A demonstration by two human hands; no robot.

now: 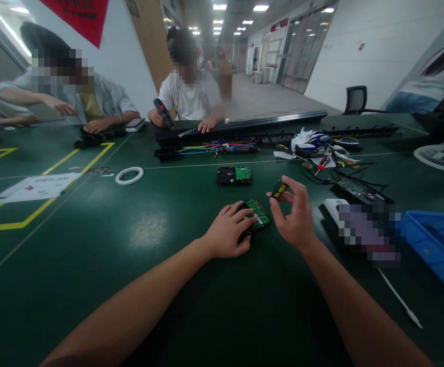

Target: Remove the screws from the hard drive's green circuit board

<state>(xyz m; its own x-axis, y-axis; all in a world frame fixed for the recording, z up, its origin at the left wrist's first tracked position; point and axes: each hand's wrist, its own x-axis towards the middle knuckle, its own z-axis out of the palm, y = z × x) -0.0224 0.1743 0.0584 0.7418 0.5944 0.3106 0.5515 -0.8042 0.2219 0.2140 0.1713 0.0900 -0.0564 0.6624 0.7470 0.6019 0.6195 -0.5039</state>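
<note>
My left hand (231, 230) lies palm down over a hard drive (260, 216) with a green circuit board on top. Its fingers are spread flat across the drive and cover the left part. Just to the right, my right hand (293, 216) is raised and pinches a small black-and-yellow object (279, 189) between thumb and fingertips. I cannot make out its exact kind. Beyond my hands, a second hard drive (234, 176), black with a green board, lies flat on the dark green table (160, 306).
A white ring (129, 176) and a paper sheet (38, 187) lie left. A blue basket (438, 244), a white-ended device (334, 205), a circuit board (363, 189) and a red screwdriver (323, 164) are right. Coloured cables (206, 148) lie ahead; a person opposite holds a power screwdriver (162, 111).
</note>
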